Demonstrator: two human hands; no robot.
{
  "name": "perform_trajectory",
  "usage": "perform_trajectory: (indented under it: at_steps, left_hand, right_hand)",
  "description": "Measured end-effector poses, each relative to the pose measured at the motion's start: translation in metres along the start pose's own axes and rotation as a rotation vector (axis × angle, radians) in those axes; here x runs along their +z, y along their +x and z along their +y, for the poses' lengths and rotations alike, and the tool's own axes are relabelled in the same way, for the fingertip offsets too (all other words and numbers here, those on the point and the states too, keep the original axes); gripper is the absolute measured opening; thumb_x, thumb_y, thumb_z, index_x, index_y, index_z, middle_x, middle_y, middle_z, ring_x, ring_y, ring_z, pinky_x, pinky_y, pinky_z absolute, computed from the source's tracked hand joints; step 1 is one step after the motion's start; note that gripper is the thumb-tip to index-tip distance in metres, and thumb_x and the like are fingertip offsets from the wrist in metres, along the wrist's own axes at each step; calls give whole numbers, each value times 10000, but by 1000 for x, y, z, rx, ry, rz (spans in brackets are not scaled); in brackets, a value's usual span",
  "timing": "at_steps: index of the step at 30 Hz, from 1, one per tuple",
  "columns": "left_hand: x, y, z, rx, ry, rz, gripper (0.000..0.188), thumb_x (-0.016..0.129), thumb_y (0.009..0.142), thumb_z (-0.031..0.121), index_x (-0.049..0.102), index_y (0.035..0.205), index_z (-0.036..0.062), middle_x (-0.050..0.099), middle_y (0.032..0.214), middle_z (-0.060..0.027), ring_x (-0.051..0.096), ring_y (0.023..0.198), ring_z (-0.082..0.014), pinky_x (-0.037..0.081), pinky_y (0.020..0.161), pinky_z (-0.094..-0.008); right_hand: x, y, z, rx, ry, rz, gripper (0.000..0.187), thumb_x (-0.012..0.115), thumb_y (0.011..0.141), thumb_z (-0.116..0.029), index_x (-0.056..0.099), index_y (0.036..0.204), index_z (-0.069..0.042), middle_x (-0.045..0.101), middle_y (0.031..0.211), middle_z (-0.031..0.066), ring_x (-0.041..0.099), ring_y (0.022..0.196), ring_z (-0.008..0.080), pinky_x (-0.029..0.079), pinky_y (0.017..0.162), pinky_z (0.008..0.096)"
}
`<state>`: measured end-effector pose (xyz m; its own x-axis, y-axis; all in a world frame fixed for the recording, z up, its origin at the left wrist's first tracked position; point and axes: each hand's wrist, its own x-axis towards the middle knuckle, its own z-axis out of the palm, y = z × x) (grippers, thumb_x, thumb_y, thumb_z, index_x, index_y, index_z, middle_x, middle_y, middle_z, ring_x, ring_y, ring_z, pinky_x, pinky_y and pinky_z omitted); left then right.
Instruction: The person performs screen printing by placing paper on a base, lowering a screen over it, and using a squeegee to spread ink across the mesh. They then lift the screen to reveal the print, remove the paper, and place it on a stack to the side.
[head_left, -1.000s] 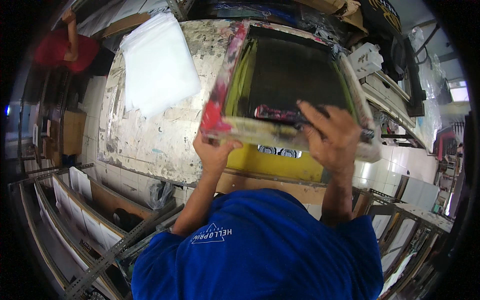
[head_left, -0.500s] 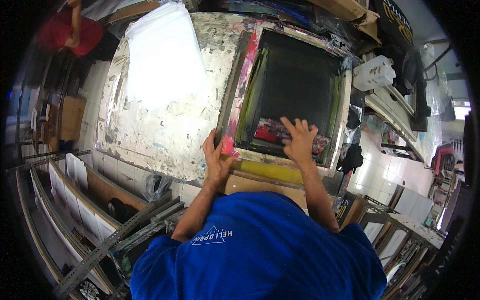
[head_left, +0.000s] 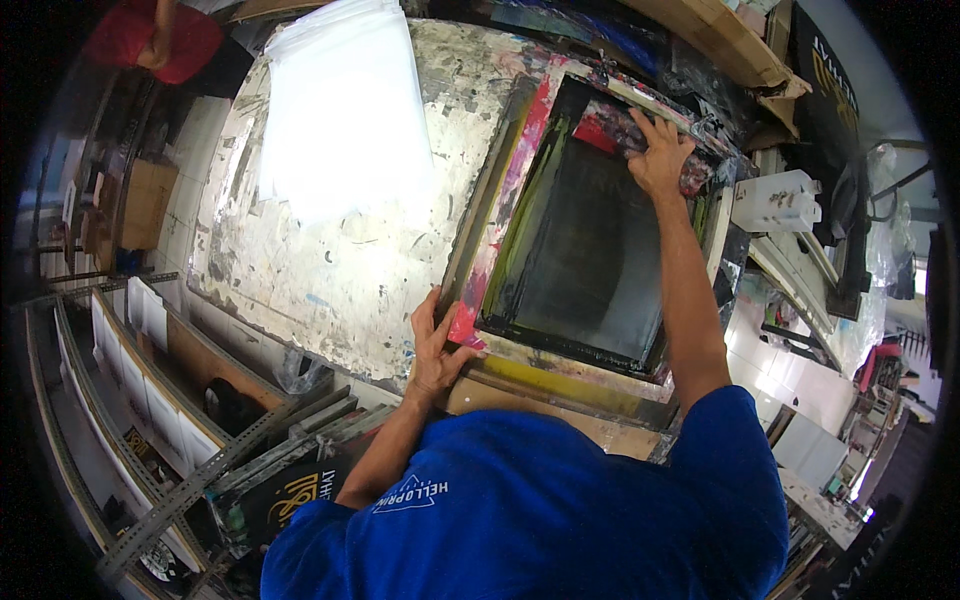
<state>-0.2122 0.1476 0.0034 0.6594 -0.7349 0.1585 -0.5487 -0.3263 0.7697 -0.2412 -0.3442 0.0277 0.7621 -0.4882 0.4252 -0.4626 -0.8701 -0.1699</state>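
A screen-printing frame, its wooden sides stained pink and red, lies on the right part of the worktable. My left hand is closed on its near left corner, thumb on top. At the far end inside the frame, my right hand grips a squeegee smeared with red and dark ink. The squeegee lies across the mesh, which has dark ink around its edges and a greyer, see-through middle. Left of the frame, a stack of white sheets rests on the paint-spattered table.
A whitish plastic container stands just right of the frame. Cardboard and plastic lie along the far edge. Wooden racks stand at the lower left. A person in a red top is at the upper left.
My right hand has pushed the squeegee from the near end of the screen to its far end. The mesh behind it looks greyer. My left hand stays on the corner.
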Motion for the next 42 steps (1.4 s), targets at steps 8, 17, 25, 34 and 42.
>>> perform_trajectory:
  at_steps: [8, 17, 25, 34, 42]
  left_hand:
    - [-3, 2, 3, -5, -50, -1, 845, 847, 726, 413, 559, 1425, 36, 368, 1547, -279, 393, 1366, -442, 331, 1139, -517]
    - [-4, 0, 3, 23, -66, -14, 838, 861, 707, 389, 571, 1399, 17, 577, 1328, -178, 494, 1219, -367, 373, 1045, -475]
    - [-7, 9, 25, 104, -195, 181, 869, 903, 643, 369, 600, 1349, -38, 674, 1176, -134, 546, 1092, -324, 406, 988, -425]
    - [-38, 80, 116, 102, -406, 459, 790, 872, 717, 255, 559, 1352, -95, 608, 1265, -180, 550, 1142, -287, 432, 1028, -400]
    - [11, 231, 126, 172, -875, 577, 435, 609, 913, 49, 531, 1329, -53, 621, 1260, -142, 594, 1151, -221, 471, 1022, -371]
  right_hand:
    - [0, 61, 35, -29, 136, -88, 624, 759, 720, -76, 678, 1323, -216, 675, 1289, 188, 618, 1227, 355, 448, 1007, 426]
    - [-55, 49, 22, 304, 429, -135, 607, 761, 765, -28, 673, 1337, -211, 705, 1275, 122, 674, 1161, 258, 482, 1007, 320]
    - [-152, -77, -64, 466, 827, -223, 681, 761, 758, 61, 623, 1396, -132, 639, 1395, 110, 618, 1257, 224, 434, 1088, 319]
    - [-306, -108, -195, 15, 104, -166, 681, 760, 648, -95, 694, 1321, -172, 655, 968, 202, 642, 899, 353, 500, 815, 406]
    - [-343, 0, -150, -222, 96, 219, 577, 739, 697, -154, 718, 1274, -147, 702, 859, 135, 662, 696, 281, 532, 663, 347]
